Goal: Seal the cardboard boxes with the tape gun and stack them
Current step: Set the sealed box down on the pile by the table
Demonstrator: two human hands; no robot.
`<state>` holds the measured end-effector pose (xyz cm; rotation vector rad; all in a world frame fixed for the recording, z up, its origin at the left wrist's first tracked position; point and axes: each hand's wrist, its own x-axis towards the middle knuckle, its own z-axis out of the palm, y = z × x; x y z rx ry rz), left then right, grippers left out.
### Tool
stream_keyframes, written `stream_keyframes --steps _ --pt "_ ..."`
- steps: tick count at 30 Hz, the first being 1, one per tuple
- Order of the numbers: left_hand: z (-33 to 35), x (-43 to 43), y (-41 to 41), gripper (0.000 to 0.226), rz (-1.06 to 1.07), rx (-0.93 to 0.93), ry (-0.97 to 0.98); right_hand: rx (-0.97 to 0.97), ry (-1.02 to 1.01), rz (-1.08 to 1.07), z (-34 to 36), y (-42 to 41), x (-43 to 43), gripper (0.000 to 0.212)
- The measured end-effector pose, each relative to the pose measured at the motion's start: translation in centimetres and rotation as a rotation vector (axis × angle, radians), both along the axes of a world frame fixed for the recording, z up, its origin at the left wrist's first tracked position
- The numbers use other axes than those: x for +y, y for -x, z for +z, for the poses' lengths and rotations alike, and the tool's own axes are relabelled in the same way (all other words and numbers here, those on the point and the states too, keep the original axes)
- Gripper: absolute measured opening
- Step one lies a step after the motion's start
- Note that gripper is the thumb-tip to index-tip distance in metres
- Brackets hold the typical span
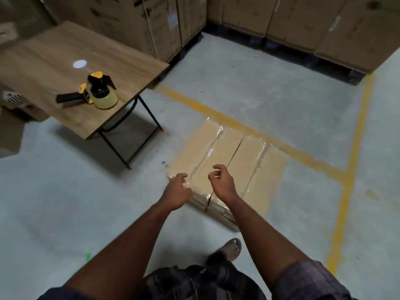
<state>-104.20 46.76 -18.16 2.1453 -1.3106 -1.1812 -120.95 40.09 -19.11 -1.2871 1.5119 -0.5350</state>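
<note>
Taped cardboard boxes (pixel 236 156) lie side by side on the concrete floor, clear tape shining along their seams. Both my arms reach down over their near end. My left hand (pixel 176 191) hovers at the near left corner, fingers loosely curled and holding nothing; I cannot tell whether it touches the box. My right hand (pixel 221 180) hangs above the middle seam, fingers loosely curled and empty. The yellow and black tape gun (pixel 95 92) with its tape roll rests on the wooden folding table (pixel 54 61) at the left, away from both hands.
Tall stacked cartons (pixel 303 24) on dark pallets line the back wall. Yellow lines (pixel 344 191) cross the floor beside the boxes. The table's black legs (pixel 129 148) stand left of the boxes. More cardboard (pixel 13 118) sits at the far left. My sandalled foot (pixel 231 250) is near the boxes.
</note>
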Motion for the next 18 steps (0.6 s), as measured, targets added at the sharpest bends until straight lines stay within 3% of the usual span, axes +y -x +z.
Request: stream_keyframes --steps 7,18 --pt "2.2 9.4 -12.7 0.056 0.076 0.032 0.084 0.084 0.016 0.052 1.9 -7.8 6.6 0.024" --pt "2.5 21.9 -28.6 0.056 0.46 0.091 0.089 0.067 0.034 0.41 3.1 -30.0 16.7 0.028"
